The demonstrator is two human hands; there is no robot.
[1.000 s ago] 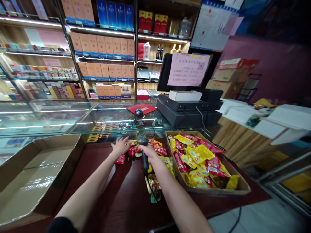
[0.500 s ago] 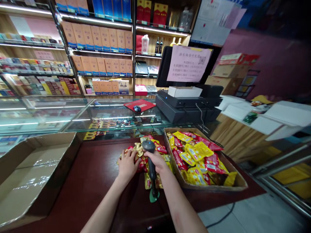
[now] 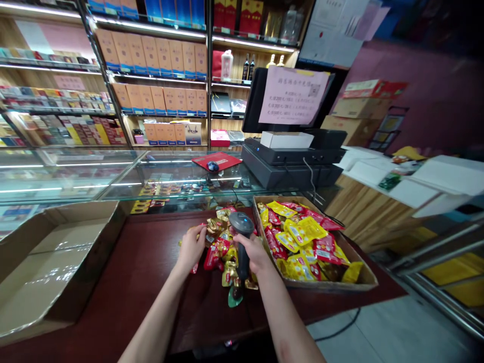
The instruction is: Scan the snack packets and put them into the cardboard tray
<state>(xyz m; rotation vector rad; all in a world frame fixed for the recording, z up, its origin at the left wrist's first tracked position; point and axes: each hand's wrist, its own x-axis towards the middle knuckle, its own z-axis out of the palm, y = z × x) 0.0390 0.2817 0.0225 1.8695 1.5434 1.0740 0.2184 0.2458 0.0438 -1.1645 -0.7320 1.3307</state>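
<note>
My right hand [image 3: 254, 252] is wrapped round the grip of a black handheld barcode scanner [image 3: 242, 222], whose head points away from me over the pile. A green, rounded piece [image 3: 235, 297] shows below the scanner's handle. Small gold and red snack packets [image 3: 216, 253] lie heaped on the dark red counter between my hands. At the left edge of this heap, my left hand [image 3: 190, 248] has its fingers pinched on a snack packet, mostly hidden by the hand. Right of the scanner stands a cardboard tray [image 3: 328, 287] holding yellow and red snack packets [image 3: 306, 231].
A shallow cardboard box [image 3: 91, 267] stands at the left. Behind the counter top [image 3: 147, 262] runs a glass display case [image 3: 124, 189] with a mouse [image 3: 213, 166] on a red pad. A monitor [image 3: 255, 103] and cash drawer [image 3: 264, 169] stand at the back right.
My left hand has gone from lying spread over the packets to a pinch at the heap's left side. The scanner in my right hand has shifted slightly right.
</note>
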